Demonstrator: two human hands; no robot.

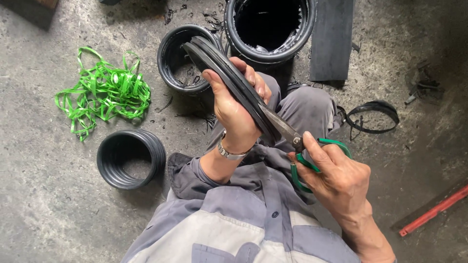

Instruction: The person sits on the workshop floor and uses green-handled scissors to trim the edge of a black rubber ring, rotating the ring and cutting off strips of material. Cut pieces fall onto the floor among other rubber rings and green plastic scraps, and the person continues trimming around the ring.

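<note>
While left hand (234, 114) grips one rubber ring (229, 78), right hand (336, 178) clasps one scissors (297, 146), three stacks.

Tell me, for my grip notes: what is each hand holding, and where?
Left hand grips black rubber ring around its middle; right hand holds green-handled scissors by the loops.
</note>
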